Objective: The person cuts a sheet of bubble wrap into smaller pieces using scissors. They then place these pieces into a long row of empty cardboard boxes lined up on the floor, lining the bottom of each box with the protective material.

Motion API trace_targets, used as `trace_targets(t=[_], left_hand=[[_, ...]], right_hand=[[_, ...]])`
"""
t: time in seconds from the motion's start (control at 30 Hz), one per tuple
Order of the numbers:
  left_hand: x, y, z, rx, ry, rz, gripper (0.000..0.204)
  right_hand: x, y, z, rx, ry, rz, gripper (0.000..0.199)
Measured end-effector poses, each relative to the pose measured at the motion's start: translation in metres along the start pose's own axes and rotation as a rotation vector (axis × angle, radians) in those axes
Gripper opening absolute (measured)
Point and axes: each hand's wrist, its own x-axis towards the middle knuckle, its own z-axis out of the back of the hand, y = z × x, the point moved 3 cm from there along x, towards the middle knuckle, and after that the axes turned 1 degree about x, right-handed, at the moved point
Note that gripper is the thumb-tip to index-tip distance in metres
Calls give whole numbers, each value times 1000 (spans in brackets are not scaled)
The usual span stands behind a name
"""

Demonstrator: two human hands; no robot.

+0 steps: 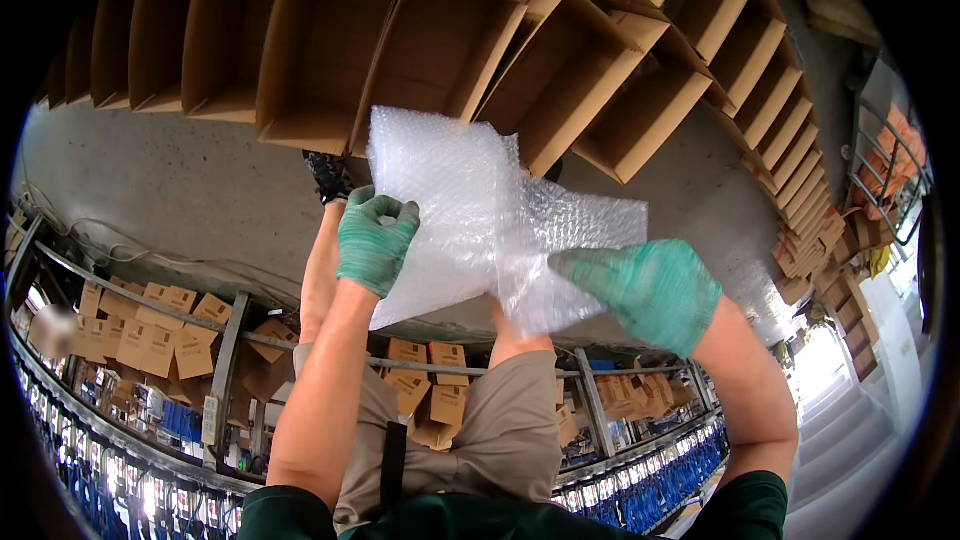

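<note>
Holding a sheet of bubble wrap (480, 225) out in front of me, I have it pinched at two spots: my left hand (374, 243), in a green glove, has its fingers curled tight on the sheet's left edge, and my right hand (650, 290), gloved the same, grips the lower right part with thumb and fingers pressed together through the plastic. The sheet hangs in the air between my hands, folded or doubled along a crease near its middle, above my knees and the grey concrete floor (180, 200). Beyond it stands a curved row of open cardboard boxes (440, 40), all of them tipped toward me. Judging from this, I am at the stage of spreading or folding the wrap before it goes anywhere. The next move, I reckon, calls for keeping both pinches firm and the sheet taut, since it is light and floppy and would sag or slip if one hand loosened.
</note>
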Motion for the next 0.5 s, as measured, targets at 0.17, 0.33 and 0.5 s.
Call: trace_targets(t=[0.17, 0.33, 0.5], left_hand=[[1, 0, 29, -23, 50, 148, 33], [-19, -1, 71, 62, -113, -27, 30], [-29, -26, 128, 35, -200, -6, 29]], right_hand=[[-9, -12, 25, 706, -72, 29, 37], [26, -123, 21, 743, -68, -547, 35], [116, -264, -19, 168, 32, -675, 56]])
